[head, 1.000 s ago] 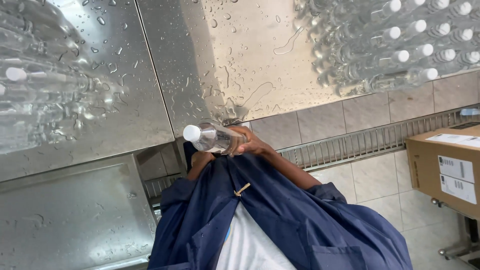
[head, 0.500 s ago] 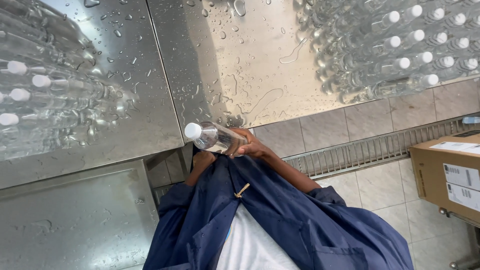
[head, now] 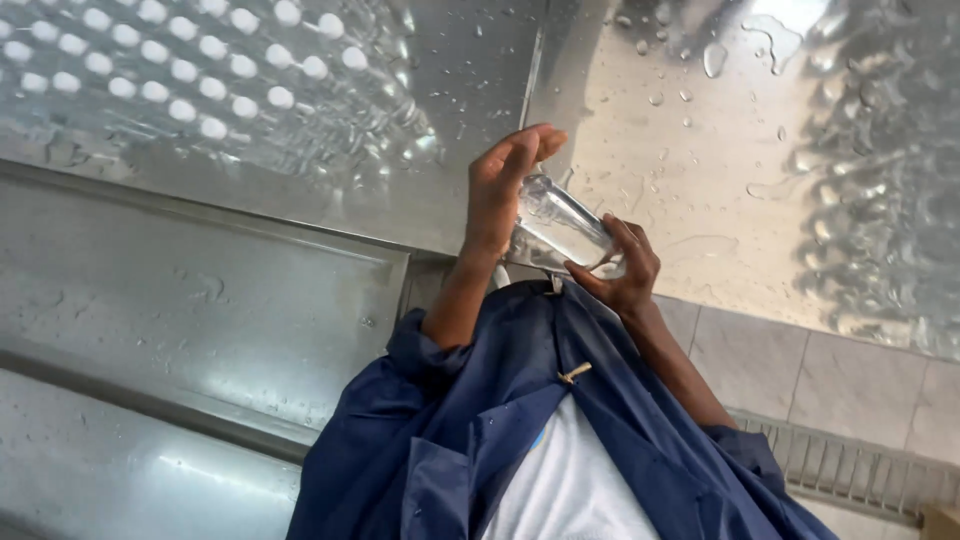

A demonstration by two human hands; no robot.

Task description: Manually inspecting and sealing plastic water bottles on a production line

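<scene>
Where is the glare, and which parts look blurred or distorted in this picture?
Head view: glare whitens the wet steel panel at upper right; the rows of bottles at upper left are soft, their caps mere white blobs; the clear bottle between the left hand and right hand is fairly sharp; the steel seams slant strongly.

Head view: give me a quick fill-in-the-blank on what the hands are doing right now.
1. Both hands hold one clear plastic ____ between them.
2. The left hand grips it from the upper side, while the ____ hand supports its lower end.
3. The metal panel behind the hands is dotted with water ____.
4. The person wears a dark ____ coat over a white shirt.

Missing words: bottle; right; drops; blue.
</scene>
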